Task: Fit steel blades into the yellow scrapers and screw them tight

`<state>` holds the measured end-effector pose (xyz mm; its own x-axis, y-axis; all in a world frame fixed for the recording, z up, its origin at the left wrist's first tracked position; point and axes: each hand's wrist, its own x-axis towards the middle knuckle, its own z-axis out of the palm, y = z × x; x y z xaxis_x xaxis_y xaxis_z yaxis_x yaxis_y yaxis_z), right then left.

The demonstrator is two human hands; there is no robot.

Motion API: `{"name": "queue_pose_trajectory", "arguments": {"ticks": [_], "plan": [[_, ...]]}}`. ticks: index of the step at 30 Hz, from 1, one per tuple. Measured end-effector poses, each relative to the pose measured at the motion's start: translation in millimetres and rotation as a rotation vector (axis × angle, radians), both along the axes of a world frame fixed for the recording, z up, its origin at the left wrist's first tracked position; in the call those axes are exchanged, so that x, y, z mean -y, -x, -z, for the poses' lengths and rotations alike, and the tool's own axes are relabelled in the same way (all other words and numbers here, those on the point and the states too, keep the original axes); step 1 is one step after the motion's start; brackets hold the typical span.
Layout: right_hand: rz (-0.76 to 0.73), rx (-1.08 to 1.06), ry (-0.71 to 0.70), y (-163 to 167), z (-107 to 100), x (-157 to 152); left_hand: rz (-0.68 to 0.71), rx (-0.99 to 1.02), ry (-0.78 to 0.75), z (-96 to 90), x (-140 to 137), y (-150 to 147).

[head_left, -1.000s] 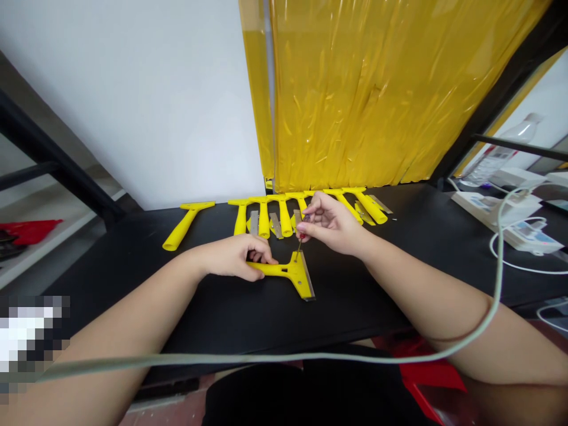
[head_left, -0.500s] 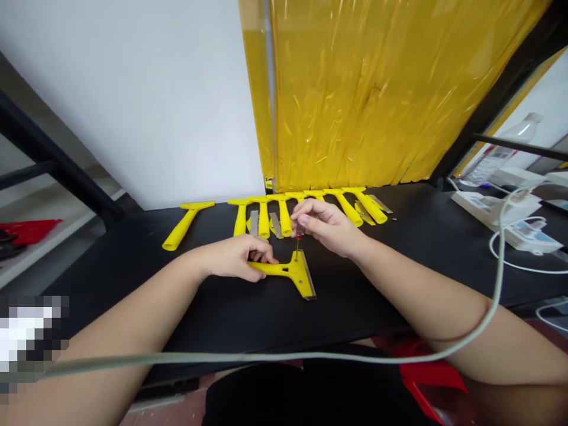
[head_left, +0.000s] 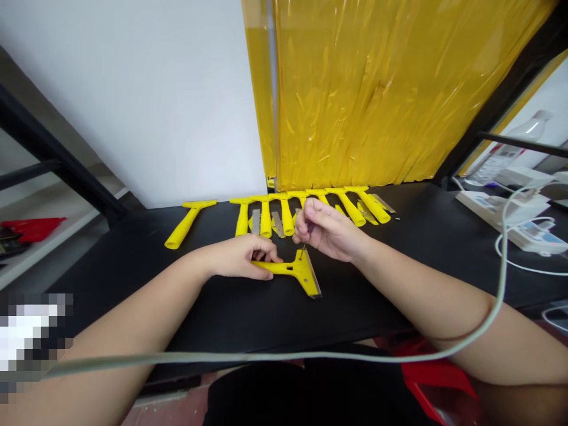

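A yellow scraper (head_left: 304, 275) lies on the black tabletop, its metal blade edge facing right. My left hand (head_left: 242, 257) is closed round its handle. Above the scraper's head, my right hand (head_left: 326, 231) grips a small screwdriver (head_left: 303, 249), most of whose handle the fingers hide. The thin shaft points down at the upper of two screw spots on the head; whether the tip sits in the screw is too small to tell. Behind my hands stands a row of yellow scraper handles (head_left: 265, 219), with metal blade pieces (head_left: 256, 221) lying between them.
Another yellow handle (head_left: 190, 223) lies apart at the left. A pale cable (head_left: 266, 357) crosses in front of me and rises at the right. White power strips (head_left: 510, 216) and a plastic bottle (head_left: 510, 145) are on the right. A white panel (head_left: 146, 100) and yellow sheeting (head_left: 377, 89) close off the back.
My right hand has turned at the wrist, its fingers curling more over the screwdriver, and the shaft leans differently. The scraper and left hand stay about where they were; the view shifts slightly.
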<state>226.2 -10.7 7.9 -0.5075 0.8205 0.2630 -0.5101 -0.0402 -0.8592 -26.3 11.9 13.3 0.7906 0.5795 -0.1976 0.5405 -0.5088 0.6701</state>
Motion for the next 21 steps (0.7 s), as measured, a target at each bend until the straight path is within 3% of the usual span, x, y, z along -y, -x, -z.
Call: {"name": "queue_pose_trajectory", "arguments": {"ticks": [5, 15, 21], "plan": [[0.05, 0.005, -0.002, -1.2, 2.1, -5.4, -0.003, -0.001, 0.008, 0.2, 0.5, -0.8], [-0.038, -0.039, 0.054, 0.0, -0.3, 0.7, 0.026, 0.018, 0.001, 0.8, -0.4, -1.1], [0.06, -0.039, 0.051, 0.2, 2.7, -6.0, 0.02, 0.016, 0.004, -0.4, 0.8, -1.8]]}}
